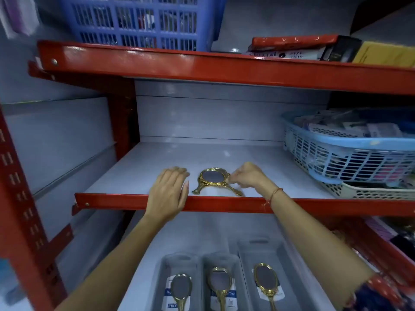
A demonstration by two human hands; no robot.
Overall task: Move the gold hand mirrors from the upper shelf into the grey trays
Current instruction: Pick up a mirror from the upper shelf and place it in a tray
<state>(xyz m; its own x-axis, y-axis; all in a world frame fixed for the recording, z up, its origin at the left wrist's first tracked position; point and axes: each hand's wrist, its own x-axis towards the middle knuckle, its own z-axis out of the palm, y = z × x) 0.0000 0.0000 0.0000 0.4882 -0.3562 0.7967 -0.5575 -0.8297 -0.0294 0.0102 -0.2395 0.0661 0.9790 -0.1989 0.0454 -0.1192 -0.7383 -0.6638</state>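
Gold hand mirrors (213, 178) lie stacked on the white upper shelf (139, 173) near its red front edge, with two handles splaying left and right. My right hand (247, 178) pinches the right rim of the oval frame. My left hand (168, 194) rests flat and open on the shelf edge just left of the mirrors, apart from them. On the shelf below stand three grey trays: left (167, 265), middle (205, 263), right (242, 250). Each holds one gold mirror (180, 286) (219, 281) (266, 279).
A light blue basket (350, 151) full of packets sits in a white basket (370, 191) at the right of the upper shelf. Above, a dark blue crate (139, 21) and boxes (303, 48) fill the top shelf. A red upright (20, 198) stands at left.
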